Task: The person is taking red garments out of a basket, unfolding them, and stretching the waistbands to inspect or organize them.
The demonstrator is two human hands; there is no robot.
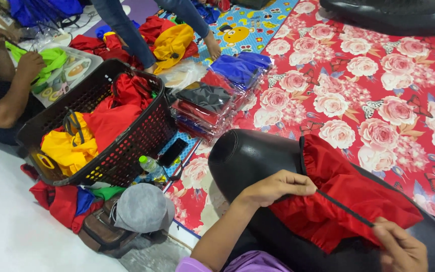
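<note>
Red fabric cover (346, 199) with a black elastic hem (343, 207) is seen half drawn over a black motorcycle seat (250, 156), which lies on the floral floor mat (378, 90) near its lower edge. The hem is stretched taut between the two hands, so the cover lies between the grips and above them. The left hand (278, 187) is closed in a pinch on the hem where the cloth meets the bare black seat, with the knuckles raised and the forearm reaching in from the lower edge of the view. The right hand (401, 248) is closed on the other end of the hem at the lower right, its fingers curled over the cord. Beyond the mat's left edge a dark plastic basket (127, 146) filled with red and yellow cloth is seen, with a grey cap (144, 207) beside it and a stack of bagged covers (212, 108) on the mat. Other people's hands are at work farther off.
</note>
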